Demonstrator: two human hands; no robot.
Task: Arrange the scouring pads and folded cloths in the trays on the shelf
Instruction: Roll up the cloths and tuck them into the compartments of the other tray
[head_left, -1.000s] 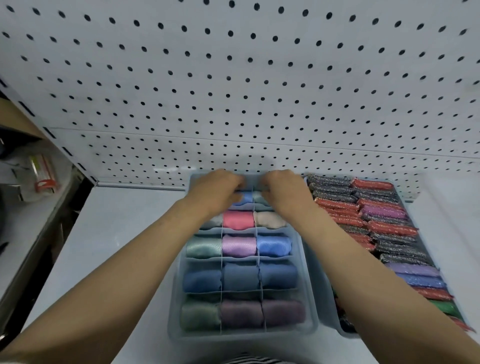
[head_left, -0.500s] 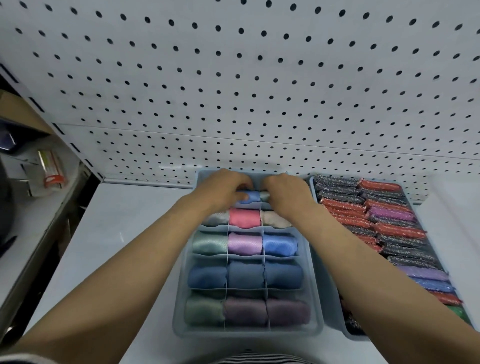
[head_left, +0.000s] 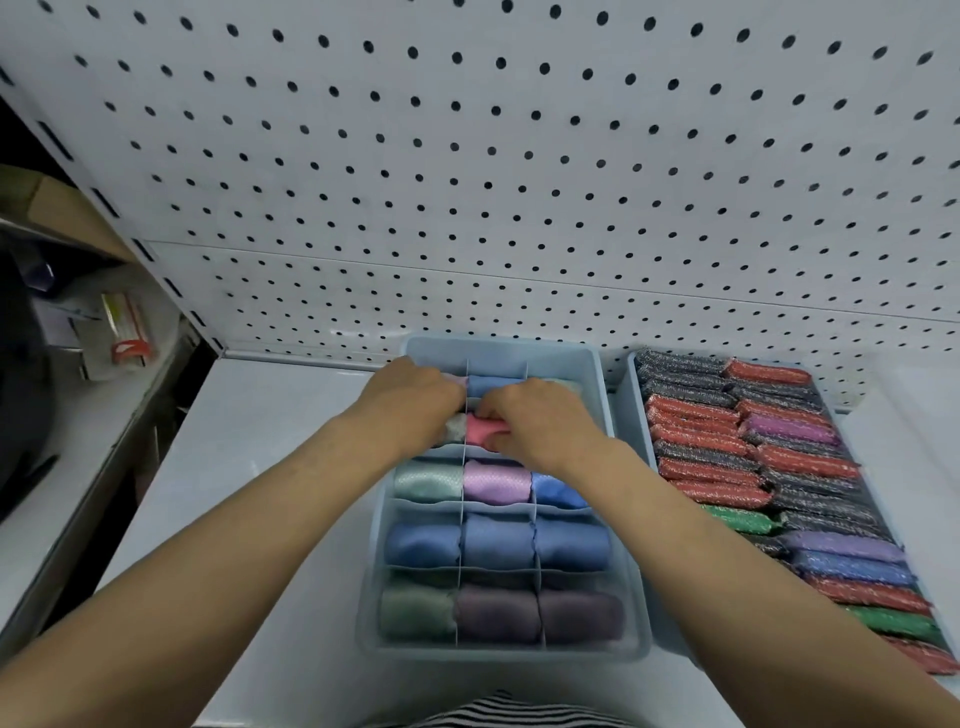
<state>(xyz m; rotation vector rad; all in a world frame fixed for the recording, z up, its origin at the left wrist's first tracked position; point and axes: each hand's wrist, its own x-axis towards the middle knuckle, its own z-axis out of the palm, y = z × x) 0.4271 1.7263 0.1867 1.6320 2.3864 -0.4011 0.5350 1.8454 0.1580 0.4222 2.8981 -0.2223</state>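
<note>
Right hand (head_left: 540, 421) pinching pink folded cloth (head_left: 485, 428), middle column of divided tray (head_left: 498, 652), left hand (head_left: 410, 405) curled at cloth's left end, grasp indeterminate

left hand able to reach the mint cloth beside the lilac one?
Probably yes. The mint cloth lies uncovered in its open compartment, one row nearer than the left hand, nothing over it. That hand is busy by the pink cloth, though.
</note>
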